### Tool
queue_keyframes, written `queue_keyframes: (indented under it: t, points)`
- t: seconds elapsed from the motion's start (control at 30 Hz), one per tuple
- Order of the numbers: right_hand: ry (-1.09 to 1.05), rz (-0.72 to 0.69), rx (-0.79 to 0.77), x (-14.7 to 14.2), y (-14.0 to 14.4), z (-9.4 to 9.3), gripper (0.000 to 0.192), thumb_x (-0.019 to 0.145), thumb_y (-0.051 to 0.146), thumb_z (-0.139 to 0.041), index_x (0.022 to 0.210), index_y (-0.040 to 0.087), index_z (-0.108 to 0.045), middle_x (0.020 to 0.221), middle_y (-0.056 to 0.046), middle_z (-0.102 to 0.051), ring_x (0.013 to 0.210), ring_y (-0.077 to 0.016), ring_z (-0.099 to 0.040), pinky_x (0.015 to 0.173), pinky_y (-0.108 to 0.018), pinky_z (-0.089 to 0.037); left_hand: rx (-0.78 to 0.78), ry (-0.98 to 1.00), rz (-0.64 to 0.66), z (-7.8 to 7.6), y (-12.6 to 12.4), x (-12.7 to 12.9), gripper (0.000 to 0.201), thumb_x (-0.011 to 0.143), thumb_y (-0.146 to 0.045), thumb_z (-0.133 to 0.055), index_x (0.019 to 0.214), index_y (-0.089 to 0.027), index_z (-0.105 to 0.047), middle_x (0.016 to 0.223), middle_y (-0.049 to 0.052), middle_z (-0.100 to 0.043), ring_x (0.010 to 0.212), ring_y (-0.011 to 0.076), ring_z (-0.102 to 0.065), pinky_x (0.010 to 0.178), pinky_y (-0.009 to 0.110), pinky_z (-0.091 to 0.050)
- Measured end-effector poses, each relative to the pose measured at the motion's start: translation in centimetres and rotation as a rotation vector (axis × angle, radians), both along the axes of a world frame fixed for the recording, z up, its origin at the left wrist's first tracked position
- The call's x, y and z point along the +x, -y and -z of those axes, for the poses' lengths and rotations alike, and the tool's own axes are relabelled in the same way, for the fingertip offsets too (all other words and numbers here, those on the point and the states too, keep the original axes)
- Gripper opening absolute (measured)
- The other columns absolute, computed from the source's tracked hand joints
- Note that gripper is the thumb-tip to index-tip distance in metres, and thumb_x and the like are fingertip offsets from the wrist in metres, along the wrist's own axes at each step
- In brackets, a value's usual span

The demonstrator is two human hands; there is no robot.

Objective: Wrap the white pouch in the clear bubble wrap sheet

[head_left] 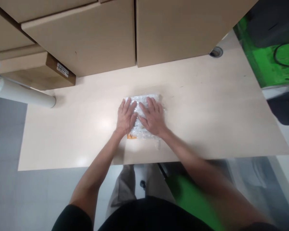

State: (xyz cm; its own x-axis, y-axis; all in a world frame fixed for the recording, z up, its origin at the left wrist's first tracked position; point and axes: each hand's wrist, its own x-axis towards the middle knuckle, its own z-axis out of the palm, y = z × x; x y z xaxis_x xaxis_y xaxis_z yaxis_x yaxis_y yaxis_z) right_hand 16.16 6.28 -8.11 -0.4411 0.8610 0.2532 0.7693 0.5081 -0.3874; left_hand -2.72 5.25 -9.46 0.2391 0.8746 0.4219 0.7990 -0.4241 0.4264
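A flat package in clear bubble wrap [144, 133] lies on the light wooden table [86, 112], with a small orange patch [131, 136] at its lower left corner. My left hand [126, 117] lies over the left side of the package, fingers stretched forward. On its right side rests my right hand [153, 117], palm down with the fingers spread. The two thumbs point toward each other over the wrap. What is inside the wrap is mostly hidden under my hands and the plastic.
Large cardboard boxes [93, 38] stand along the table's back edge. A smaller labelled box [36, 70] and a white roll [26, 93] are at the left. A cable hole [216, 52] sits at the back right. Below the front edge is something green [195, 199].
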Motion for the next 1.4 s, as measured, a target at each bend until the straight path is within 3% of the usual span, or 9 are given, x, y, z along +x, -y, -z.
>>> queue_keyframes:
  t: [0.17, 0.37, 0.6, 0.73, 0.83, 0.93, 1.03, 1.2, 1.4]
  points:
    - [-0.016, 0.027, 0.007, -0.2, -0.2, 0.1, 0.061, 0.103, 0.046, -0.024, 0.157, 0.017, -0.023, 0.163, -0.012, -0.026, 0.152, -0.0266, -0.015, 0.121, -0.050, -0.014, 0.082, -0.006, 0.067, -0.3, -0.4, -0.3, 0.051, 0.102, -0.026, -0.036, 0.153, -0.024, -0.031, 0.160, 0.008, -0.034, 0.152, 0.0238, -0.018, 0.124, 0.050, -0.017]
    - [0.003, 0.097, -0.021, -0.9, 0.7, -0.6, 0.061, 0.102, 0.045, -0.026, 0.158, 0.021, -0.018, 0.164, -0.009, -0.024, 0.153, -0.0259, -0.014, 0.122, -0.052, -0.012, 0.136, 0.031, 0.105, -0.9, -0.2, 0.0, 0.052, 0.102, -0.024, -0.037, 0.154, -0.024, -0.028, 0.155, 0.008, -0.042, 0.151, 0.0225, -0.024, 0.124, 0.053, -0.020]
    - [-0.078, 0.116, -0.065, -1.2, 0.4, -0.9, 0.062, 0.100, 0.052, -0.029, 0.156, 0.024, -0.027, 0.163, -0.007, -0.027, 0.152, -0.0274, -0.018, 0.122, -0.055, -0.012, 0.038, 0.101, 0.010, -0.7, 0.3, 0.3, 0.050, 0.103, -0.033, -0.038, 0.152, -0.023, -0.034, 0.163, 0.008, -0.028, 0.154, 0.0244, -0.012, 0.124, 0.051, -0.019]
    - [-0.351, 0.155, -0.178, 0.2, -0.2, -0.2, 0.062, 0.096, 0.061, -0.035, 0.147, 0.026, -0.042, 0.156, -0.009, -0.039, 0.147, -0.0282, -0.031, 0.119, -0.055, -0.025, -0.030, 0.124, 0.040, -0.7, 1.0, -0.3, 0.055, 0.104, -0.038, -0.033, 0.156, -0.027, -0.023, 0.165, 0.008, -0.022, 0.154, 0.0255, -0.010, 0.123, 0.055, -0.016]
    - [-0.682, 0.494, -0.144, 2.0, 1.3, 0.4, 0.060, 0.093, 0.061, -0.040, 0.139, 0.023, -0.051, 0.145, -0.014, -0.051, 0.132, -0.0288, -0.049, 0.109, -0.052, -0.041, -0.089, 0.100, -0.009, -2.3, 3.9, -0.3, 0.070, 0.099, -0.050, -0.043, 0.159, -0.027, -0.014, 0.167, 0.012, -0.005, 0.154, 0.0330, -0.004, 0.120, 0.061, -0.015]
    - [-0.849, 0.735, -0.176, 3.3, 4.0, 1.5, 0.057, 0.086, 0.060, -0.050, 0.125, 0.019, -0.059, 0.120, -0.015, -0.066, 0.103, -0.0259, -0.064, 0.094, -0.047, -0.052, -0.144, -0.026, 0.034, -3.3, 7.2, 1.0, 0.085, 0.087, -0.058, -0.060, 0.158, -0.028, -0.022, 0.167, 0.015, -0.003, 0.152, 0.0424, -0.002, 0.115, 0.069, -0.013]
    - [-0.935, 0.683, -0.297, 3.6, 6.0, 1.9, 0.053, 0.080, 0.055, -0.060, 0.119, 0.020, -0.061, 0.111, -0.011, -0.069, 0.089, -0.0218, -0.066, 0.085, -0.042, -0.054, -0.196, -0.125, 0.081, -2.7, 8.6, 2.9, 0.073, 0.085, -0.046, -0.069, 0.150, -0.032, -0.040, 0.166, 0.013, -0.015, 0.151, 0.0457, -0.007, 0.112, 0.073, -0.013]
    - [-1.233, 0.636, -0.523, 3.0, 6.5, 0.5, 0.060, 0.066, 0.048, -0.075, 0.118, 0.022, -0.061, 0.100, -0.007, -0.070, 0.084, -0.0199, -0.066, 0.076, -0.036, -0.054, -0.144, 0.030, 0.018, -1.2, 8.2, 3.5, 0.043, 0.095, -0.018, -0.050, 0.134, -0.033, -0.060, 0.155, 0.007, -0.043, 0.152, 0.0342, -0.015, 0.115, 0.066, -0.022]
    - [-1.513, 0.652, -0.732, 1.8, 6.9, -1.8, 0.061, 0.064, 0.053, -0.078, 0.115, 0.024, -0.061, 0.081, 0.001, -0.068, 0.066, -0.0149, -0.061, 0.057, -0.028, -0.048, -0.176, 0.361, 0.033, -3.7, 9.7, 2.8, 0.038, 0.102, -0.029, -0.041, 0.134, -0.026, -0.060, 0.158, 0.008, -0.038, 0.152, 0.0266, -0.019, 0.120, 0.056, -0.025]
